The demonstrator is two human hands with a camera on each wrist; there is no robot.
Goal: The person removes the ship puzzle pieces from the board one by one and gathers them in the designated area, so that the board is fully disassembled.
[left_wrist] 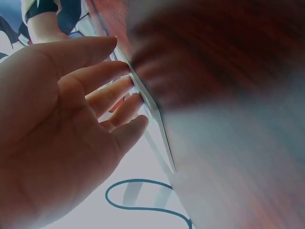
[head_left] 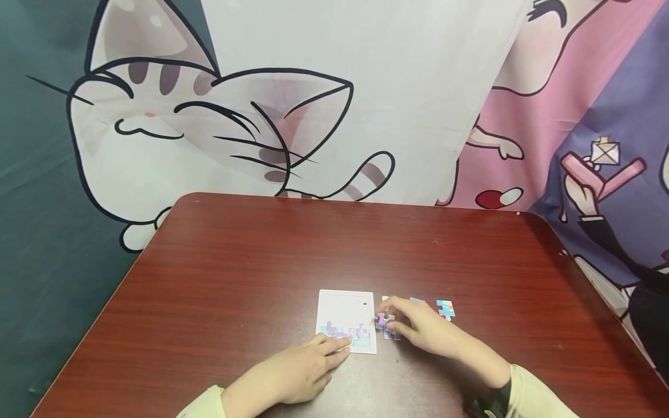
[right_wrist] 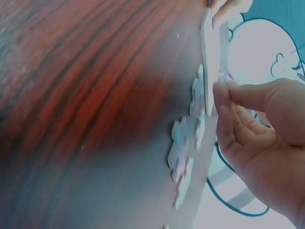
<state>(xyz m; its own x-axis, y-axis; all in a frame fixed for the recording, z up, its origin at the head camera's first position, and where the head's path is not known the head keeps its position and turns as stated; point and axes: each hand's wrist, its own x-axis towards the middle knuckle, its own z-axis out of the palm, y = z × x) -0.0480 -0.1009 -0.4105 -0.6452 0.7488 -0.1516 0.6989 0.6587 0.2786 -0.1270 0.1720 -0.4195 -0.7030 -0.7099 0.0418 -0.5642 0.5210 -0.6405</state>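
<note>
A white puzzle tray (head_left: pixel 346 307) lies on the table near the front, with several pastel pieces fitted along its bottom row (head_left: pixel 345 332). My left hand (head_left: pixel 334 346) lies flat, its straight fingers pressing the tray's lower left edge; the left wrist view shows the fingertips (left_wrist: pixel 125 82) against the tray rim (left_wrist: pixel 151 110). My right hand (head_left: pixel 391 315) pinches a small puzzle piece (head_left: pixel 382 319) just off the tray's right edge. In the right wrist view its thumb and forefinger (right_wrist: pixel 224 95) meet beside the tray's edge (right_wrist: pixel 207 71).
Loose puzzle pieces lie to the right of the tray: one (head_left: pixel 445 309) farthest right, another (head_left: pixel 417 300) behind my right hand, more (right_wrist: pixel 183 143) under it. The dark red table (head_left: pixel 261 261) stands against a cartoon cat backdrop (head_left: pixel 209 116).
</note>
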